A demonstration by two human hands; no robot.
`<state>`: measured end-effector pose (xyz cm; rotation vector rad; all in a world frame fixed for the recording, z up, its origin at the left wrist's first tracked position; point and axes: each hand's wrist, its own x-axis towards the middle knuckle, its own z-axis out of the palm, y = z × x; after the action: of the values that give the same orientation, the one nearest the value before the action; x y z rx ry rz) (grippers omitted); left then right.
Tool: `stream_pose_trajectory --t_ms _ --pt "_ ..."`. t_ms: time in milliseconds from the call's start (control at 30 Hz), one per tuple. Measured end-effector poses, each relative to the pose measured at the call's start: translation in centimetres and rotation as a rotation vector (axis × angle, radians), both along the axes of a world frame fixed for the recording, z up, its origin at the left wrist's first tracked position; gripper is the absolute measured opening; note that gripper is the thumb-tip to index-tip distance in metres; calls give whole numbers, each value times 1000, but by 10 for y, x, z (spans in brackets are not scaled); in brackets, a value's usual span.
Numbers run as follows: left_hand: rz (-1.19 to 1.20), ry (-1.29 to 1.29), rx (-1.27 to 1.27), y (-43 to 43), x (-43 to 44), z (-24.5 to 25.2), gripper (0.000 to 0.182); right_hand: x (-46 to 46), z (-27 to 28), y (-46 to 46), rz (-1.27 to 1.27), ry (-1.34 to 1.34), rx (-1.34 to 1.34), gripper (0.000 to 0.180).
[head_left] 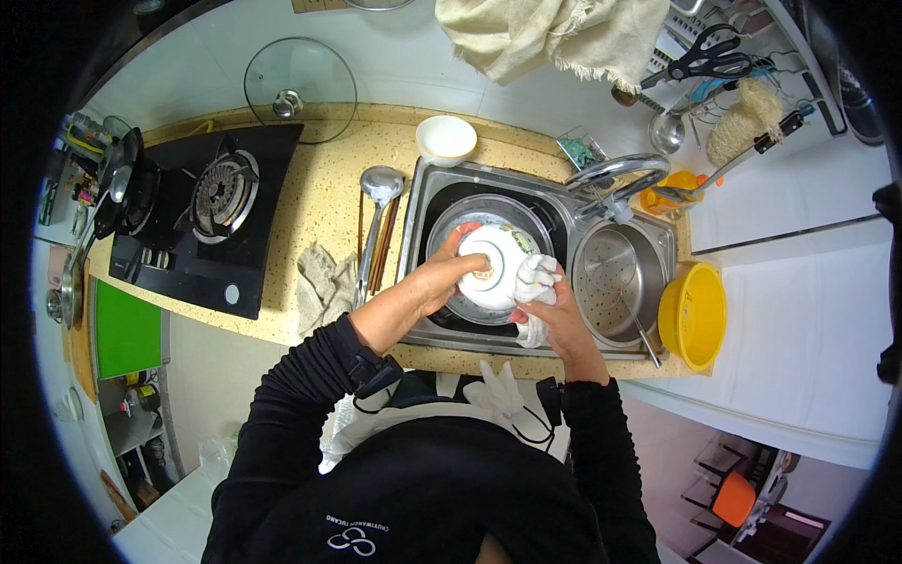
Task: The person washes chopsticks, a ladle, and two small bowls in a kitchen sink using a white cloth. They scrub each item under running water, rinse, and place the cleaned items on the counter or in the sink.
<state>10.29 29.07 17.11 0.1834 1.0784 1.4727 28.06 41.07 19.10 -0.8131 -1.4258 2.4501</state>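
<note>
A white bowl [486, 289] with a green pattern is held above the left sink basin, its footed underside turned up towards me. My left hand [454, 271] grips it at the left, thumb across the base and fingers at the far rim. On the bowl's right side, my right hand [553, 303] presses a bunched white cloth [537, 278] against it; part of the cloth hangs below the fingers. Beneath them a round metal basin [451, 218] sits in the sink [414, 247], partly hidden by the bowl and hands.
Left of the sink lie a metal ladle [380, 190], chopsticks [384, 250] and a beige rag [320, 289]. Another white bowl [447, 139] stands at the back rim. A faucet [620, 176], a strainer [607, 282] and a yellow tub [694, 316] are on the right. A gas stove [275, 211] is farther left.
</note>
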Motion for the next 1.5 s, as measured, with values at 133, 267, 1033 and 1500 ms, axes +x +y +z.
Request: stream_pose_trajectory --t_ms 133,267,1033,1500 --pt "18 -34 38 0 0 -2 69 0 0 0 0 -13 7 62" --pt "16 -63 85 0 0 -4 72 0 -1 0 -14 -17 5 60" --pt "35 -152 99 2 -4 -3 67 0 -8 -2 -40 -6 -19 61" --pt "20 -119 111 3 -5 -5 67 -3 -5 3 -12 -23 25 60"
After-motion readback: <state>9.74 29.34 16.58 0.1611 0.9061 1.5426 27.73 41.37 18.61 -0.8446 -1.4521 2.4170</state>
